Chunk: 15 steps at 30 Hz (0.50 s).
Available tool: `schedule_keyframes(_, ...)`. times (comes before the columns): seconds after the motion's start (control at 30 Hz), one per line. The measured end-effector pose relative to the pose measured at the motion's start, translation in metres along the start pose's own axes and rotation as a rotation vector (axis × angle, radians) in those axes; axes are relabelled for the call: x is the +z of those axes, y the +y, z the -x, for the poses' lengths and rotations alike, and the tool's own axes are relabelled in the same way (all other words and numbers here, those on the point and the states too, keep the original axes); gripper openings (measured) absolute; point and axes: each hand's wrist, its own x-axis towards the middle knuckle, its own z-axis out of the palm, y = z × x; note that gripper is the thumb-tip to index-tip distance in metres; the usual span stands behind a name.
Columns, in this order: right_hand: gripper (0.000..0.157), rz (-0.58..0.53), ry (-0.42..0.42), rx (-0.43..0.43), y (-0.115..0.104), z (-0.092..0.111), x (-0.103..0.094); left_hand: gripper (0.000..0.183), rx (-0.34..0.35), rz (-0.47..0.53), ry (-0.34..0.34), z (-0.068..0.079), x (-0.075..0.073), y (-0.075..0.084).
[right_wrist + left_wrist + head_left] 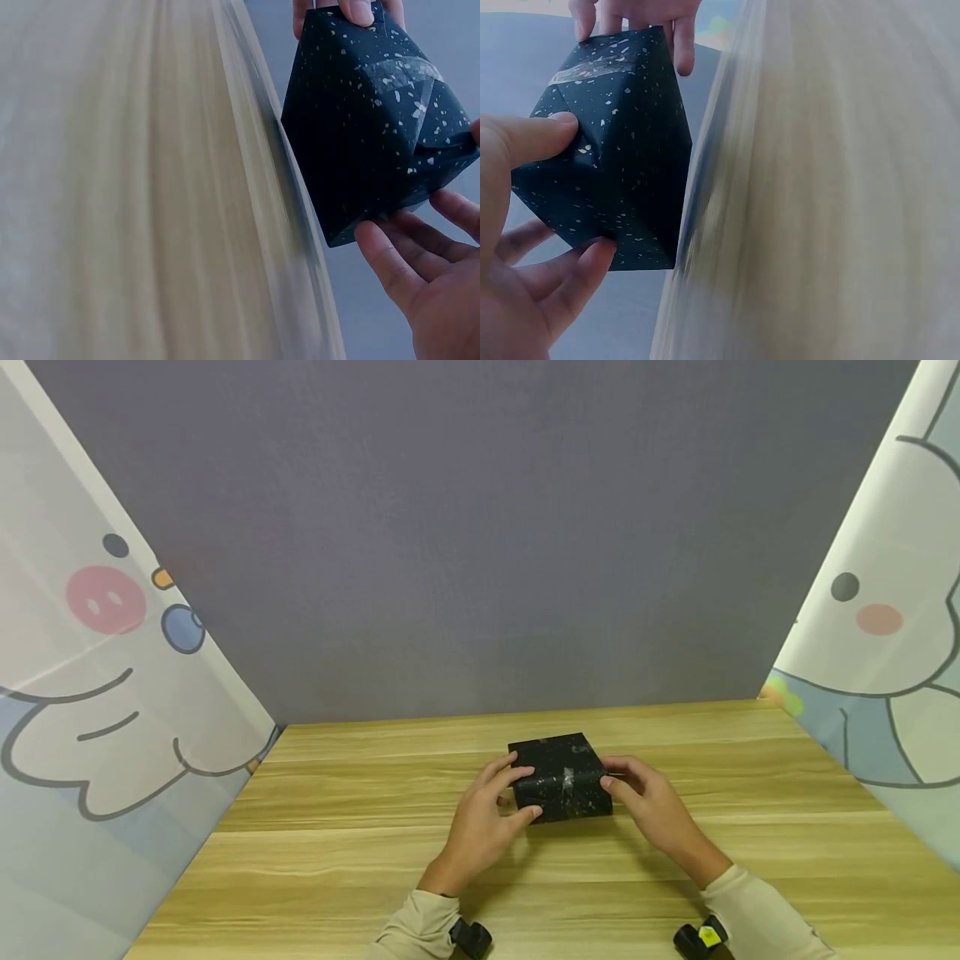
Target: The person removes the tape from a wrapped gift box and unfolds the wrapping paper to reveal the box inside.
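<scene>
A box wrapped in black speckled paper point(562, 777) is between my two hands, low over the table or on it; I cannot tell which. Clear tape point(401, 73) crosses its front face, and a folded paper flap shows at its right end. My left hand point(482, 827) grips the left end, thumb on the near face and fingers over the top and side. At the right end, my right hand point(656, 810) holds the box with thumb in front and fingers at the side and underneath. The box's far side is hidden.
The wood-grain table point(337, 852) spreads around the box. Behind it rises a grey panel point(480, 543). Cartoon-printed sheets point(67, 735) stand along the left and right sides. Each wrist wears a strapped-on black camera point(471, 937).
</scene>
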Motion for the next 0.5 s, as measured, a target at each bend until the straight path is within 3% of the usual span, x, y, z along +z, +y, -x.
schedule_keyframes(0.27, 0.034, 0.071, 0.028, 0.001, -0.0001, 0.0001, 0.0013, 0.051, 0.047, -0.107, 0.030, 0.0003, 0.0016, 0.0003)
schedule_keyframes(0.5, 0.030, 0.086, 0.073, -0.102, -0.0017, -0.0005, 0.0033, 0.051, 0.088, -0.242, 0.008, 0.0006, 0.0036, 0.0038)
